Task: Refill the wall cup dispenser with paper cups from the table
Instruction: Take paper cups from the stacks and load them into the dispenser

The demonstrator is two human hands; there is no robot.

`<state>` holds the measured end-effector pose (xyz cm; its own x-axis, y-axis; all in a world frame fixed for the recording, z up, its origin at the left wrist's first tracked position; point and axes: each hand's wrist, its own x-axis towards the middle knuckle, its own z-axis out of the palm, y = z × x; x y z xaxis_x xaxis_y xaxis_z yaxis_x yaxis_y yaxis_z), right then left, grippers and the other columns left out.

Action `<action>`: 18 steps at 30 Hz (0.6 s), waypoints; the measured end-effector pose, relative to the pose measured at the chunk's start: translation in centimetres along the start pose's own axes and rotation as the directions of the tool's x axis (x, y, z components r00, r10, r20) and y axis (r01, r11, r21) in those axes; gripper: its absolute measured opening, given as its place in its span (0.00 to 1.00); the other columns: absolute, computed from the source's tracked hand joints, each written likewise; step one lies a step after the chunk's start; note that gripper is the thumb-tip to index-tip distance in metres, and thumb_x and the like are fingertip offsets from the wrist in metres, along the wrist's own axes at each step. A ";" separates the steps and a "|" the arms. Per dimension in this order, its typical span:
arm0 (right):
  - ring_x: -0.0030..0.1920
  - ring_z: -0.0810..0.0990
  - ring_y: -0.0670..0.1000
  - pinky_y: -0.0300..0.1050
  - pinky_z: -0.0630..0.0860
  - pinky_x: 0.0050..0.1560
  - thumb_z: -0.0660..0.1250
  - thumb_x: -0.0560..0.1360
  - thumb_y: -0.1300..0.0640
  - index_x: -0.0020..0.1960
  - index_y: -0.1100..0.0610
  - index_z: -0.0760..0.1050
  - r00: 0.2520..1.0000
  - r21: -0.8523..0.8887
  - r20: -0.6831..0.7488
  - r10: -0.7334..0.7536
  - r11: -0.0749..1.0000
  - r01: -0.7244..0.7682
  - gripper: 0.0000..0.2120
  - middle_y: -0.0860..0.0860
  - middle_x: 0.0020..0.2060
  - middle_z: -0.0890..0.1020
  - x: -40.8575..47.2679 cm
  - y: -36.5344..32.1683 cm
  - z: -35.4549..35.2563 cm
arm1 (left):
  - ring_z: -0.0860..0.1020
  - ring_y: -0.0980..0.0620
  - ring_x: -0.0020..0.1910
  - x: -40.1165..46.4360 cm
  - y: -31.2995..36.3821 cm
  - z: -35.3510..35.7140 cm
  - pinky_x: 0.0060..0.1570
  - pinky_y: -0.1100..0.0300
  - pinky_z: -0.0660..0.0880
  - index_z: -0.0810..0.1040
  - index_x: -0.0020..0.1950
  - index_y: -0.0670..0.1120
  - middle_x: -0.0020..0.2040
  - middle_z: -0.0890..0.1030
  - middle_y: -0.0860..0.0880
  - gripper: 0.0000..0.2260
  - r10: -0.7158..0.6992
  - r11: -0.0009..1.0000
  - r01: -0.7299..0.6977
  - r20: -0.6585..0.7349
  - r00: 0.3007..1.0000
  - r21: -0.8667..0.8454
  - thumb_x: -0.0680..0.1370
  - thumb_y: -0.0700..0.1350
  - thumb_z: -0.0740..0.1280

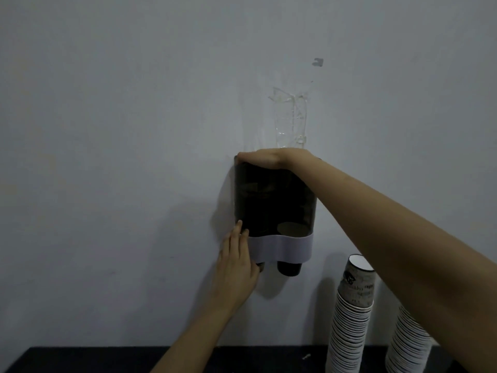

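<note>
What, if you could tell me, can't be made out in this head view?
- Dispenser contents: dark cover hides cup count.
- Its top: hidden under right hand.
- Left outlet: behind left hand.
- Right cup stack: behind the forearm, cut off below.

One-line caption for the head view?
Right hand on dispenser top, left hand at its base; cup stacks wait below.

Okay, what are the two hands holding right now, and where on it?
Both are on the dispenser: the right hand grips its top edge, and the left hand lies with straight fingers against its lower left side. Neither holds a cup.
</note>
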<state>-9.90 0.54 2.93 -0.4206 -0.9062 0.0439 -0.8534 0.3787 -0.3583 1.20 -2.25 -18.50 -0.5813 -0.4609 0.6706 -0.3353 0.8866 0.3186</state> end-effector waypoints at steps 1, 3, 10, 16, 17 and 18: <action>0.60 0.72 0.56 0.49 0.64 0.60 0.52 0.74 0.38 0.61 0.54 0.72 0.999 0.018 -0.039 -0.019 1.000 0.020 0.26 0.55 0.64 0.73 0.2 0.4 0.1 | 0.70 0.36 0.66 0.0 -0.2 0.2 0.61 0.42 0.72 0.66 0.68 0.35 0.70 0.66 0.36 0.26 0.018 0.999 -0.017 -0.008 1.000 0.036 0.71 0.41 0.63; 0.55 0.74 0.56 0.47 0.66 0.55 0.54 0.75 0.40 0.58 0.58 0.74 0.986 0.050 -0.144 -0.079 0.995 0.087 0.25 0.57 0.58 0.76 0.2 0.9 0.5 | 0.77 0.36 0.58 -0.1 -0.2 0.5 0.50 0.44 0.79 0.72 0.62 0.35 0.63 0.74 0.34 0.25 0.038 0.995 -0.039 0.011 0.999 0.096 0.67 0.42 0.64; 0.44 0.78 0.48 0.35 0.70 0.49 0.62 0.75 0.54 0.45 0.64 0.79 0.747 0.247 -0.629 -0.216 0.855 0.456 0.13 0.55 0.43 0.82 -3.1 1.9 0.8 | 0.71 0.45 0.59 -1.4 1.0 2.5 0.51 0.50 0.79 0.73 0.58 0.42 0.56 0.80 0.42 0.19 0.243 0.953 -0.243 0.026 0.970 0.181 0.68 0.44 0.56; 0.47 0.75 0.51 0.37 0.67 0.51 0.61 0.70 0.49 0.40 0.56 0.78 0.565 0.412 -0.821 0.083 0.772 0.484 0.13 0.46 0.37 0.79 -11.7 10.6 7.5 | 0.70 0.53 0.53 -5.2 3.3 6.5 0.47 0.61 0.77 0.72 0.55 0.44 0.51 0.80 0.47 0.17 0.308 0.948 -0.317 0.235 0.922 0.001 0.67 0.41 0.56; 0.48 0.76 0.52 0.42 0.69 0.52 0.60 0.69 0.47 0.39 0.54 0.77 0.565 0.478 -0.807 0.171 0.751 0.455 0.12 0.46 0.37 0.79 -12.8 12.8 9.3 | 0.70 0.52 0.54 -5.7 3.7 7.1 0.49 0.60 0.77 0.73 0.57 0.43 0.53 0.78 0.47 0.17 0.286 0.957 -0.289 0.284 0.915 -0.031 0.69 0.40 0.56; 0.48 0.76 0.52 0.45 0.70 0.52 0.61 0.68 0.47 0.39 0.52 0.76 0.564 0.550 -0.780 0.271 0.727 0.411 0.10 0.46 0.38 0.79 -13.9 14.9 11.2 | 0.70 0.51 0.57 -6.1 4.3 7.8 0.53 0.59 0.74 0.71 0.60 0.42 0.57 0.75 0.46 0.17 0.260 0.965 -0.251 0.335 0.906 -0.071 0.72 0.39 0.57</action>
<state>-13.33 16.62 -13.50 -0.7084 -0.2621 0.6553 -0.6243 -0.2003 -0.7551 -2.47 4.02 -26.42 -0.8620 -0.2003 0.4658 -0.1253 0.9743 0.1871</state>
